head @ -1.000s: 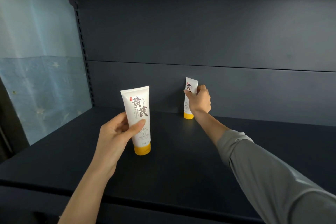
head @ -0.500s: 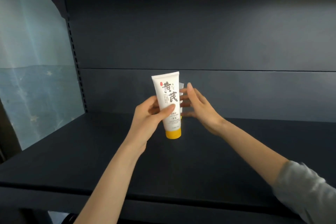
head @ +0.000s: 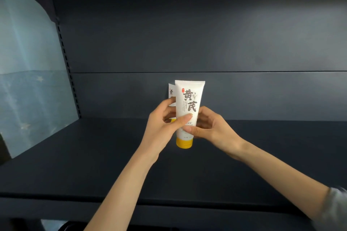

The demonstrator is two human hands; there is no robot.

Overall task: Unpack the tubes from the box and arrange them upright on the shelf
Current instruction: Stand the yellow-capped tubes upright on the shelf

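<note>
A white tube [head: 188, 103] with a yellow cap pointing down and dark printed characters is upright in the air over the dark shelf [head: 93, 155]. My left hand [head: 163, 127] grips its lower body from the left, thumb across the front. My right hand [head: 210, 127] holds the same tube from the right, fingers curled round it. A second matching tube [head: 171, 93] stands at the back of the shelf, mostly hidden behind the held tube and my left hand. The box is out of view.
The shelf's dark back panel [head: 244, 95] rises behind the tubes. A slotted upright [head: 69, 73] marks the shelf's left end, with a pale blue wall [head: 28, 80] beyond it. The shelf's front lip [head: 169, 200] runs below my forearms.
My right hand let go of the tube standing at the back and came forward onto the tube in my left hand. My left hand carried that tube right and up, in front of the standing one.
</note>
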